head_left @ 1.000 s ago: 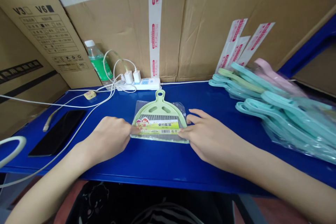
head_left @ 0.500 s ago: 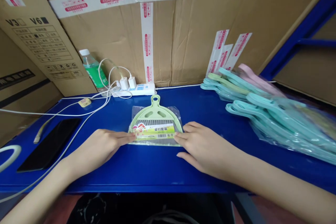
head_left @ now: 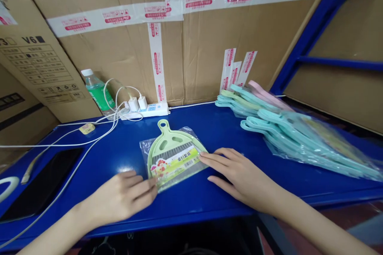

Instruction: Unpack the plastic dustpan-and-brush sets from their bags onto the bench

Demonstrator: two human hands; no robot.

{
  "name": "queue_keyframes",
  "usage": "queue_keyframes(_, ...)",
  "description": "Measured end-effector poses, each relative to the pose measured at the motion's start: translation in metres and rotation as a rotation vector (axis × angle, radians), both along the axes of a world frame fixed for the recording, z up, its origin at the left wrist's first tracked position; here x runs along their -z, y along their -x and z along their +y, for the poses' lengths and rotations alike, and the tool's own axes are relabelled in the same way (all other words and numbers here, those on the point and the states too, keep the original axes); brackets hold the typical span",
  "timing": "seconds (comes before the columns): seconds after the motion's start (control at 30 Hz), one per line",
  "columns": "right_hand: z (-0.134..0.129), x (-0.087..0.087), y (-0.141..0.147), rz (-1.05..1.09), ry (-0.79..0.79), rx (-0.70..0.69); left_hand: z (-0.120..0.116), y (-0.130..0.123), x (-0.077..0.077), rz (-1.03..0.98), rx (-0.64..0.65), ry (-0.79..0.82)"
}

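Our bagged green dustpan point(head_left: 175, 157) lies between the bench's point(head_left: 185, 209) front and back edges; our open right hand point(head_left: 239, 173) touches its right side, our left hand point(head_left: 128, 195) curls at its near-left corner, grip unclear

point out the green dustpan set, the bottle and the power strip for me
Green dustpan set point(head_left: 176, 162): head view, on its printed label.
Bottle point(head_left: 101, 96): head view, on its green label.
Power strip point(head_left: 152, 108): head view, on its socket face.
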State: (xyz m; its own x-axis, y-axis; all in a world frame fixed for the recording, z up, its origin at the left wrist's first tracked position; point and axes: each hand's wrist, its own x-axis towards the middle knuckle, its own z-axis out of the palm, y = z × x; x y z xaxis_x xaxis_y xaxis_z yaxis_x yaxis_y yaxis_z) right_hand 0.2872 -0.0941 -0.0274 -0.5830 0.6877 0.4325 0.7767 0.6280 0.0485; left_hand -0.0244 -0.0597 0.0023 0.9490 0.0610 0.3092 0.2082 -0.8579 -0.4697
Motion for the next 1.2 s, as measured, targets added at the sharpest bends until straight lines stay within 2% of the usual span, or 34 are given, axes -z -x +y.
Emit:
queue_keyframes(0.23, -0.02, 0.009, -0.014, -0.092, -0.083, 0.095, -0.019, -0.035, 0.005, -0.026, 0.133, 0.035)
queue_keyframes(0.47, -0.03, 0.018, -0.022, -0.102, -0.082, 0.124, -0.015, -0.056, 0.006, -0.008, 0.127, 0.022)
queue_keyframes(0.63, -0.033, 0.017, -0.023, -0.072, -0.076, 0.126, -0.005, -0.069, 0.009, -0.008, 0.085, -0.024)
queue_keyframes(0.73, -0.035, 0.015, -0.024, -0.054, -0.105, 0.126, 0.005, -0.077, 0.012, 0.023, 0.027, -0.046)
queue_keyframes(0.83, -0.035, 0.013, -0.027, -0.029, -0.12, 0.142, 0.014, -0.083, 0.014, 0.068, -0.116, -0.05)
queue_keyframes(1.0, -0.016, 0.008, -0.026, -0.039, -0.075, 0.127, 0.019, -0.095, 0.01, 0.217, -0.323, -0.035)
queue_keyframes(1.2, 0.01, 0.006, -0.013, -0.017, 0.02, 0.097, 0.021, -0.109, 0.012, 0.203, -0.358, -0.053)
